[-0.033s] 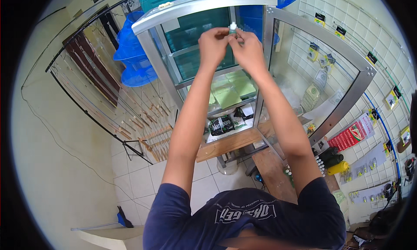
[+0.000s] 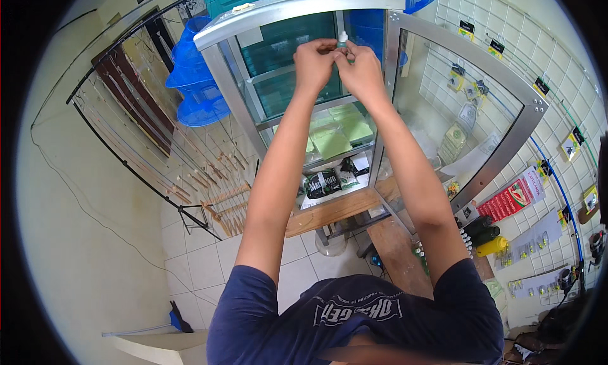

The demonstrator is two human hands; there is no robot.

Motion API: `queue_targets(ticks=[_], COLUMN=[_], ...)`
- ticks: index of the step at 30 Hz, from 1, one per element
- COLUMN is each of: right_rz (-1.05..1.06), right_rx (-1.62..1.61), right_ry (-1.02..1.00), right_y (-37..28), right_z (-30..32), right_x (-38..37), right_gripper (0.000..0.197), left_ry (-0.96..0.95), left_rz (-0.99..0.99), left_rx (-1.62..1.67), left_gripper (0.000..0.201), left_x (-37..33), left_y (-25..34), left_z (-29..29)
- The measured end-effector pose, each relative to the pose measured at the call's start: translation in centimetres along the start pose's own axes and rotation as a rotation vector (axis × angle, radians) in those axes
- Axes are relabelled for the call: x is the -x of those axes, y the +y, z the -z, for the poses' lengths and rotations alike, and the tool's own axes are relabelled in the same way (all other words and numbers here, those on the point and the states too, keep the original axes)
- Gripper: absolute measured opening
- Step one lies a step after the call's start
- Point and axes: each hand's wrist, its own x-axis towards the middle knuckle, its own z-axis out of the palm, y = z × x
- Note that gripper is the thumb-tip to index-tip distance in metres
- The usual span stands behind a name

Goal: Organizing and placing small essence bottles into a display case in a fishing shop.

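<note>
Both of my arms reach forward toward a metal-framed glass cabinet [image 2: 297, 2]. At the height of its upper part, a small green bottle with a white cap [image 2: 342, 38] stands upright between my fingers. My left hand [image 2: 313, 67] is closed, its curled fingertips meeting the bottle from the left. From the right, my right hand [image 2: 362, 72] pinches the bottle with thumb and fingers. Most of the bottle's body is hidden by my fingers. Below my hands, light green packets [image 2: 330, 141] lie on a cabinet shelf, with a black bag [image 2: 323, 183] lower down.
The cabinet's glass door [image 2: 472, 32] is swung out to the right. Thin rods [image 2: 152, 130] stand in a rack at left, near blue mesh nets [image 2: 201, 108]. A wire grid [image 2: 506, 67] bears hanging packets. A yellow bottle [image 2: 491, 246] sits by a wooden bench [image 2: 396, 254].
My hands and the bottle have shifted very slightly to the right. The grip looks the same.
</note>
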Motion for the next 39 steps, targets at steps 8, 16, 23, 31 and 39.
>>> queue_targets(ticks=[8, 16, 23, 31, 39], right_rz=[-0.326, -0.536, -0.522, -0.421, -0.134], right_rx=[0.149, 0.215, 0.308, 0.194, -0.245], right_ry=[-0.027, -0.109, -0.142, -0.154, -0.013], right_y=[3.4, 5.9, 7.0, 6.1, -0.3], right_z=[-2.5, -2.4, -2.7, -2.4, 2.2], right_x=[-1.0, -1.9, -2.2, -1.6, 3.5], right_gripper=[0.041, 0.041, 0.04, 0.038, 0.039], left_ry=[-0.109, -0.18, -0.24, -0.248, -0.054], left_rz=[0.196, 0.223, 0.23, 0.205, -0.029], left_rx=[-0.094, -0.363, -0.328, -0.348, -0.107], left_gripper=[0.016, 0.021, 0.028, 0.024, 0.037], left_x=[-1.2, -1.1, -1.1, -1.0, 4.2], left_y=[-6.3, -7.9, -8.3, -8.1, 1.1], left_z=[-4.0, -5.6, -5.9, -5.4, 0.6])
